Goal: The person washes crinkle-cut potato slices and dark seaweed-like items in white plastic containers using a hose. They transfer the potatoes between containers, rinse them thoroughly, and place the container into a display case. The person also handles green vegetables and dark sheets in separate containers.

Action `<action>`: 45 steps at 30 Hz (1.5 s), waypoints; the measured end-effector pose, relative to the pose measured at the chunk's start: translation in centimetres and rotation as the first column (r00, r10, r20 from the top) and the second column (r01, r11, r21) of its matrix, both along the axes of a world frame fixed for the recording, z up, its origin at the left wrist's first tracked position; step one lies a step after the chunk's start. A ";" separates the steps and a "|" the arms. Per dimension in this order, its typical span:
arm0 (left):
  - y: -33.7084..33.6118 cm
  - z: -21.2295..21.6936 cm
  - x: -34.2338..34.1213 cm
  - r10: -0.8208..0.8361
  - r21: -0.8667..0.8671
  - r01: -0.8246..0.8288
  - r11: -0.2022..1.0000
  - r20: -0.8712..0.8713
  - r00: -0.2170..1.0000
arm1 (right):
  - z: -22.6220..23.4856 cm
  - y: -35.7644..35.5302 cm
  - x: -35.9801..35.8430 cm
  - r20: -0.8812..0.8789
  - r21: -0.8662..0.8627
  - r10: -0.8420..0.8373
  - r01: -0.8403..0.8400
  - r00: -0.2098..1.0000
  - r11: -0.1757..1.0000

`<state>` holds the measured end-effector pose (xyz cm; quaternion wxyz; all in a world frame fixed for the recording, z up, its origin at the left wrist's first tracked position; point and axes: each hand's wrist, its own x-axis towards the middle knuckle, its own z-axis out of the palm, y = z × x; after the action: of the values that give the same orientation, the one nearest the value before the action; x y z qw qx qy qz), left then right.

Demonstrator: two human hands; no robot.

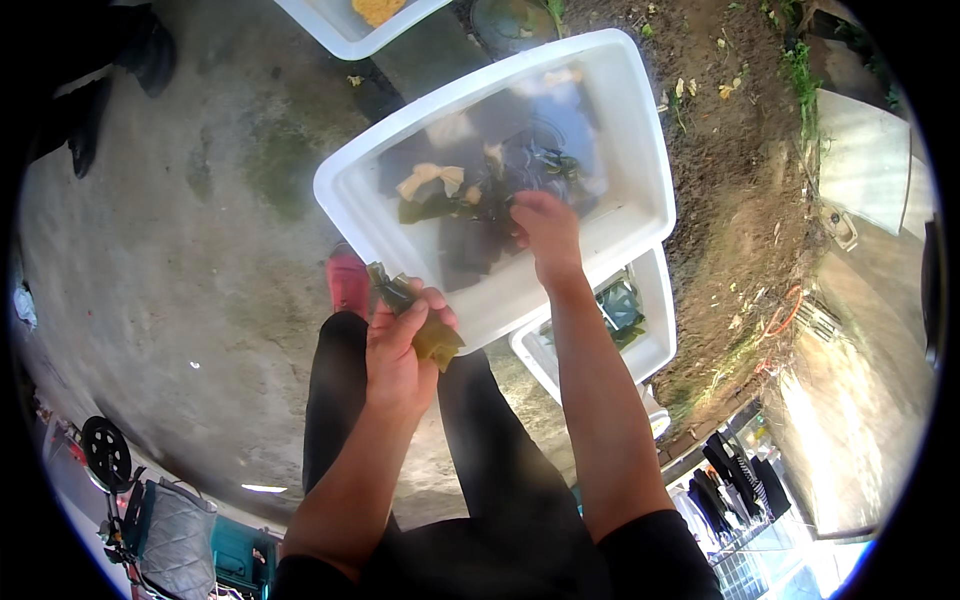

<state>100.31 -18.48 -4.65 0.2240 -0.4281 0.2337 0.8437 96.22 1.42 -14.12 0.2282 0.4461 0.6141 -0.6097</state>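
Note:
My left hand (400,345) is closed around glossy olive-green leaf-like strips (438,340), held beside the near left corner of a large white tub (335,180). Their dark folded ends stick up past the thumb. My right hand (545,228) reaches over the tub's near side, its fingers pinched together at the water (470,255). Something dark shows at those fingertips, too small to name. In the water, left of this hand, lie a tan bow-shaped piece (432,180) and an olive-green strip (425,208). More dark green pieces (555,162) lie just beyond the fingers.
A smaller white tub (655,320) with dark green pieces stands partly under my right forearm. Another white tub (345,45) at the top holds something orange-yellow (378,10). Concrete (180,280) spreads to the left, bare soil (740,170) to the right. A person's dark shoes (148,55) show upper left.

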 end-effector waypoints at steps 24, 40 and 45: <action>0.8 0.2 -0.1 -0.105 0.011 0.105 0.994 -0.011 0.994 | 0.0 7.6 -1.7 -0.091 0.612 0.201 -0.104 0.975 0.784; 0.5 0.0 0.3 -0.101 0.046 0.101 0.994 -0.005 0.995 | 2.5 5.5 -1.6 -0.176 -0.421 -0.395 0.294 0.902 0.858; 0.7 0.0 0.1 -0.110 0.049 0.110 0.993 0.000 0.994 | 2.9 5.4 -1.6 -0.205 -0.507 -0.395 0.248 0.896 0.825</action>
<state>100.45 -17.81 -4.61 0.2809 -0.4102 0.2360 0.8350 94.59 6.79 -11.21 0.1255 0.3776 0.3907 -0.8301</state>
